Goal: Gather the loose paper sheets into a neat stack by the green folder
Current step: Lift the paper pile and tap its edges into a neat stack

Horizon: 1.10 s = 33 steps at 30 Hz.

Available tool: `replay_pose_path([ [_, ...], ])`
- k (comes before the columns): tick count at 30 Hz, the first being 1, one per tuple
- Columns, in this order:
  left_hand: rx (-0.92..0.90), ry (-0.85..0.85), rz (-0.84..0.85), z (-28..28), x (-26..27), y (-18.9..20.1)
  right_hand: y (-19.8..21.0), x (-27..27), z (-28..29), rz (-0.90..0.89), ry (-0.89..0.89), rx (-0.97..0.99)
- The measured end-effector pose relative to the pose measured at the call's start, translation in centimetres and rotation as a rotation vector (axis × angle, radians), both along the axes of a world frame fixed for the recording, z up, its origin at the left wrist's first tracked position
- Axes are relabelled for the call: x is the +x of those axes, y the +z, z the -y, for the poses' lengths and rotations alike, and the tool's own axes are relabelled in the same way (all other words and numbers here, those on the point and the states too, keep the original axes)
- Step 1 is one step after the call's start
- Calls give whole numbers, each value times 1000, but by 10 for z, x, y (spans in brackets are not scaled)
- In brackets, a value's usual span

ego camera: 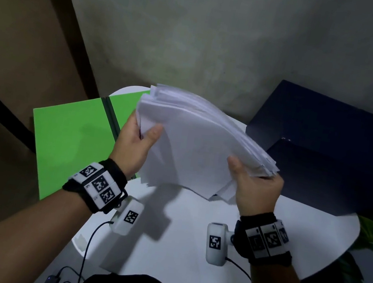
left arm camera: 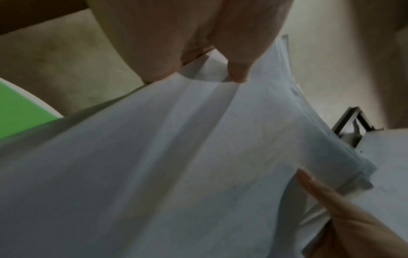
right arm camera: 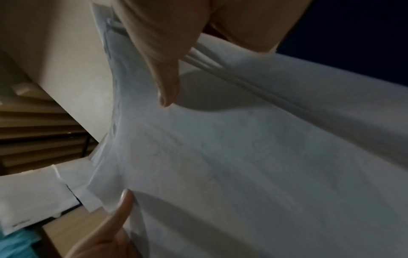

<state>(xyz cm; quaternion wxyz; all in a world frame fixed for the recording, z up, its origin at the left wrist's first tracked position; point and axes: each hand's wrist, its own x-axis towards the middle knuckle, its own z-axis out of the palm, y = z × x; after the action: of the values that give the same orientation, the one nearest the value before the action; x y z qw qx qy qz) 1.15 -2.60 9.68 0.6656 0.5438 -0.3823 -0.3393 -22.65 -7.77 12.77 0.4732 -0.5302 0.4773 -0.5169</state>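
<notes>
— Above the table [ego camera: 188, 250], between both hands: that is where the sheets [ego camera: 195, 142] are; the left hand [ego camera: 135, 144] pinches the left edge, thumb on top, fingers behind; the right hand [ego camera: 257, 188] pinches the right edge the same way.

— Lifted clear, then?

— Yes; the bundle bows upward between the two grips, its edges fanned and uneven; its long axis runs from one hand to the other, sloping down toward the right.

— And the folder [ego camera: 72, 138]?

— Flat on the table, to the left of the sheets and below them; its near edge passes under the left hand, so that hand is the nearer one.

— So the set-down goes where?

— My guess: the bare table just right of the folder; the dark box [ego camera: 329, 148] bounds the far right; squaring the edges likely comes first.
</notes>
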Motion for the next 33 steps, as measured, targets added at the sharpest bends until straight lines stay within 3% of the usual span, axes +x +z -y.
replay_pose_path([
  [4,89,-196,-9,-14,-3,-15,-16,-2,-6,-116,9,103],
  [6,119,-161,6,-13,-3,-14,-21,0,-6,-127,-42,168],
  [11,24,-34,62,-3,-13,7,-8,8,-6,39,-20,126],
  [16,111,-106,110,-5,-5,6,-9,1,-6,-42,-32,129],
  [19,128,-119,150,-2,-8,5,-3,-1,-6,-83,-47,8],
  [25,13,20,103,3,-11,19,22,7,1,76,-49,-158],
  [33,-48,286,110,26,-22,38,19,15,-2,-40,-149,-219],
])
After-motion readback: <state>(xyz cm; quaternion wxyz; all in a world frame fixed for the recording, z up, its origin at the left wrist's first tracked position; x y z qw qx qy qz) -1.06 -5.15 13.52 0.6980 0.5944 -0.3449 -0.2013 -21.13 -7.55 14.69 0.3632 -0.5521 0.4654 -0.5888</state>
